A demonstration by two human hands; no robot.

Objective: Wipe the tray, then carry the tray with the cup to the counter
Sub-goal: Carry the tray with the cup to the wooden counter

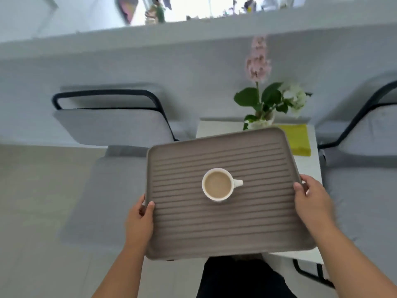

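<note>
Taupe ribbed tray (225,229) is being held level in the air, partly over the white tabletop (309,166). Left hand (139,222) is gripping the left rim, thumb on top, fingers underneath; right hand (311,201) is clamping the right rim likewise. White cup (218,184) of milky coffee is sitting mid-tray, handle pointing right. Yellow cloth (299,139) is lying on the tabletop beside a flower vase (263,122).

I find no readable text, label, brand or number anywhere here, neither on what I carry nor at twelve o'clock beyond it.
</note>
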